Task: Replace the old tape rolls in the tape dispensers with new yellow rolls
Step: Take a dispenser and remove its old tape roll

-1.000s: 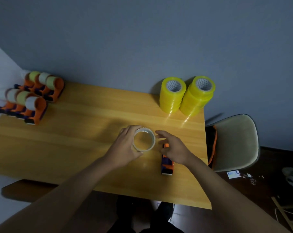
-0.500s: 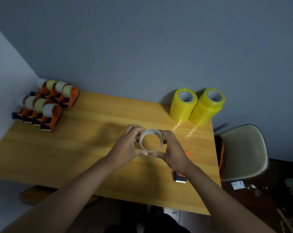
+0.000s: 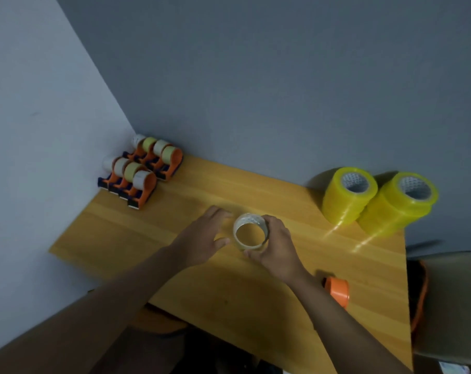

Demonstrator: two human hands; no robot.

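The right arm is hiding most of the orange dispenser (image 3: 336, 290) lying on the table (image 3: 256, 306) near its right edge — only its rounded orange end is showing, so its base and blade are not visible. Motion blur is softening the hands and the near edge of the table. A chair (image 3: 450, 306) is being cut off at the right border, an orange strip running down its edge.

The right hand (image 3: 276, 245) is gripping the old roll (image 3: 250, 232), fingers and thumb curling round its right side; the roll is pale, nearly used up, and the table is showing through its hole. Whether it is resting on the wood or being held just above is hard to tell. The left hand (image 3: 204, 240) is hovering just beside the roll, fingers spread and relaxed, not touching it.

Two stacks of yellow rolls (image 3: 377, 201) are standing at the far right corner, against the wall, touching each other. In the far left corner two rows of dispensers (image 3: 142, 171) are sitting side by side — each is carrying a pale roll, and the rear ones are partly hiding behind the front ones.
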